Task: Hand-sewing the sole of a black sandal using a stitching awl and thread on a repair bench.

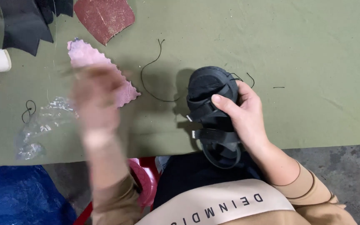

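Holding a black strapped sandal with a thick foam sole (211,108), the right hand (246,116) wraps around its right side, with the thumb pressed across the straps; the sandal stands just above the near edge of the olive-green cloth-covered table (313,62), toe end pointing far. The left hand (96,98) is blurred in motion over a pink piece of fabric with zigzag-cut edges (92,66), and I cannot tell if its fingers are open or closed, or if it touches the fabric. A loose black thread (151,73) lies between the pink fabric and the sandal. At the far side lie a reddish-brown sheet of sandpaper (105,16) and dark grey fabric cuttings (21,25); a crumpled clear plastic wrap (38,125) lies at the left. In my judgement the sandal is light, its sole firm but a little springy, its straps soft and floppy, so taking hold around the sole and midfoot is the most secure.
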